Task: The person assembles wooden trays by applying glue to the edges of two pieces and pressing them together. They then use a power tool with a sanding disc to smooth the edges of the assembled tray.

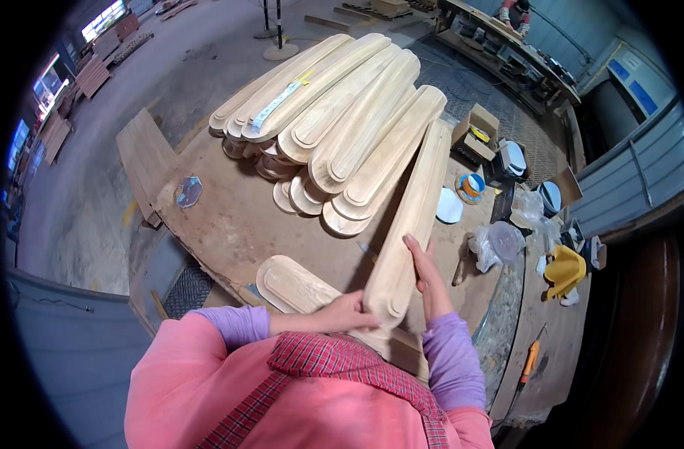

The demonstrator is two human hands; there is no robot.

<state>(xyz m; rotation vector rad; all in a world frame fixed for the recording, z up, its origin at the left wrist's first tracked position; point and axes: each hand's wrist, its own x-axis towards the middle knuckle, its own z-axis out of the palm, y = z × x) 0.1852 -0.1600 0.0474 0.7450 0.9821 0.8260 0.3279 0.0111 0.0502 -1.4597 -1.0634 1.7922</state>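
A long pale wooden board [413, 217] with a rounded, stepped end slants away from my body. My right hand [429, 278] grips its right edge, thumb on top and the other fingers hidden underneath. At the rounded near end, my left hand [345, 313] closes on the left side, its fingertips slightly blurred. Below and left of that hand lies another round-ended board [289, 283], partly covered by my forearm. Stacked boards of the same shape [357, 142] fill the table's far side, with a white and yellow strip [277, 105] lying across them.
The brown worktable [229, 232] carries a blue-grey disc [188, 191] at left. To the right are a white octagonal pad [449, 206], an orange tape roll [471, 187], open cartons [476, 131], plastic bags [499, 243], a yellow cloth [564, 271] and an orange-handled tool [533, 359]. Someone works at a far bench.
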